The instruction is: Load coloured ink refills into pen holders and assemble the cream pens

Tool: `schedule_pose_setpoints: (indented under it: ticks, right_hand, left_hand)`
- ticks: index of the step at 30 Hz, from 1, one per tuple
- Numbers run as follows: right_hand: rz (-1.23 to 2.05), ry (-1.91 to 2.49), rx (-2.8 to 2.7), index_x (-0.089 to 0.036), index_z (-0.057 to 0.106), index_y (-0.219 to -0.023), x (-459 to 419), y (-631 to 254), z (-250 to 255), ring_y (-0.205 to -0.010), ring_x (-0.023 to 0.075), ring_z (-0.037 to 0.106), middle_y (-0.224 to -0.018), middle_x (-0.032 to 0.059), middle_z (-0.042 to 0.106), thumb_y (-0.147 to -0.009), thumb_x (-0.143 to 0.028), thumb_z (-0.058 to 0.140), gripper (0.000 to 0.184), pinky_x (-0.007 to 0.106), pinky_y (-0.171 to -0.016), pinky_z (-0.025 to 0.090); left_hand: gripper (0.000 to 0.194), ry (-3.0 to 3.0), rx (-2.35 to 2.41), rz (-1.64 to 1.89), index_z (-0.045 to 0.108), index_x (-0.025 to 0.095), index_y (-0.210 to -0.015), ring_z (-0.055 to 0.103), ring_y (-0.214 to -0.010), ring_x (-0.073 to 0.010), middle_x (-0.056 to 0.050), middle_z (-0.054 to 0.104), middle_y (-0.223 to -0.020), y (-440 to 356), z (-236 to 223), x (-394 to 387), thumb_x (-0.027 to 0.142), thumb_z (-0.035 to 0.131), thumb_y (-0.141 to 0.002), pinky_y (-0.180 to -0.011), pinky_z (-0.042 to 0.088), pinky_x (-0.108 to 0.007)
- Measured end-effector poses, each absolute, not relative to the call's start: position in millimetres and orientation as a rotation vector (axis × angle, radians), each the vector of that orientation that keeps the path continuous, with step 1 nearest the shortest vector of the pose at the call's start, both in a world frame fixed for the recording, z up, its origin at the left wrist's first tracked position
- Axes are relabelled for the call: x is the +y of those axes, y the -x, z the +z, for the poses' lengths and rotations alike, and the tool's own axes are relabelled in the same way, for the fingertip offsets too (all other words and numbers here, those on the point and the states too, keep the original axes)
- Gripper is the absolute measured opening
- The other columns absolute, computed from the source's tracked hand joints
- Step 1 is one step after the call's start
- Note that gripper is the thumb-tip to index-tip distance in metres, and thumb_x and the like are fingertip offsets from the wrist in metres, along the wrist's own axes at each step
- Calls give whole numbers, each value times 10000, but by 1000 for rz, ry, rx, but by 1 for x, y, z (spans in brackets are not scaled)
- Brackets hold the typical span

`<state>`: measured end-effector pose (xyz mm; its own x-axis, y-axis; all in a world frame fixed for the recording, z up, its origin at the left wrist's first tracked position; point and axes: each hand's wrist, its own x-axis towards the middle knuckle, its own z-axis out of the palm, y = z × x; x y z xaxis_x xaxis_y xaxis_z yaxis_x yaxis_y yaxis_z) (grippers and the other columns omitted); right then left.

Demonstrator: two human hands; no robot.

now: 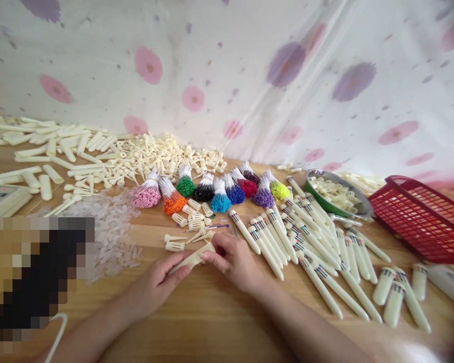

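My left hand [170,275] is closed around a cream plastic pen barrel [195,258], which lies tilted up to the right. At the barrel's upper end my right hand [232,259] pinches with thumb and fingers; whether a smaller part is between them is hidden. Just beyond my hands lie several loose slotted cream pen parts [175,246] and a few thin coloured refills [218,226]. Behind these stand bundles of white-stemmed refills with coloured ends, among them an orange bundle [174,201], a light blue bundle [220,201] and a purple bundle [264,196].
Many multicolour pens [318,237] lie to the right, beside a green-sided metal bowl [325,205] of small parts and a red plastic basket [419,222]. Clear short tubes [113,237] are heaped left, with cream parts [159,156] behind. A flowered sheet [227,65] hangs at the back.
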<state>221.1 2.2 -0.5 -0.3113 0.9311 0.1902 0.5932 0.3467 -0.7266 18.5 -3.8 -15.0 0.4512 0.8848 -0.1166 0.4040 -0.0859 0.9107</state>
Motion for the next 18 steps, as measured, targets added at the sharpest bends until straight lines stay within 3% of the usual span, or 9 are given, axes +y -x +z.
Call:
schedule_pose_setpoints:
  ticks: [3,5,7,9,14,18]
  right_hand:
    - [809,1264,-2099,-178,505,-900,3,-227,9,-562,110,436,-659,-19,493,-885,-424,458,252,214,-519,328]
    - [849,1129,-2158,-179,451,-1093,2,-229,14,-645,121,500,-813,22,563,-904,-341,444,249,223,-584,387]
    - [828,1016,-2227,-176,473,-1064,2,-229,14,-712,133,528,-877,51,582,-920,-292,416,194,234,-633,409]
    - [766,1028,-2266,-169,509,-953,3,-227,11,-696,143,535,-818,55,593,-934,-318,387,194,238,-617,404]
    - [661,1355,-2225,-178,504,-675,3,-224,1,-464,115,430,-529,-6,486,-930,-481,314,439,222,-459,294]
    - [752,1121,-2240,-161,541,-917,2,-226,6,-619,136,522,-741,41,588,-923,-447,366,335,228,-564,385]
  left_hand:
    - [361,-1608,1117,572,644,267,-1082,624,-811,-206,-20,709,-883,-17,-16,-4,456,490,-815,-722,502,-282]
    - [389,-1517,1096,532,632,265,-1099,603,-728,-180,-14,682,-785,-15,-19,-4,487,479,-818,-653,496,-260]
    - [424,-1410,1074,505,624,247,-1101,570,-669,-153,-7,641,-732,-14,-23,-5,518,468,-815,-609,480,-243]
    - [447,-1343,1052,492,625,221,-1078,535,-628,-134,2,596,-691,-14,-26,-6,540,458,-813,-585,463,-234]
    - [387,-1479,1047,457,635,196,-907,489,-632,-129,19,544,-669,-17,-19,-6,528,456,-820,-583,425,-224]
    - [410,-1430,1014,418,616,189,-938,448,-564,-112,39,479,-611,-19,-15,-5,538,431,-824,-525,384,-206]
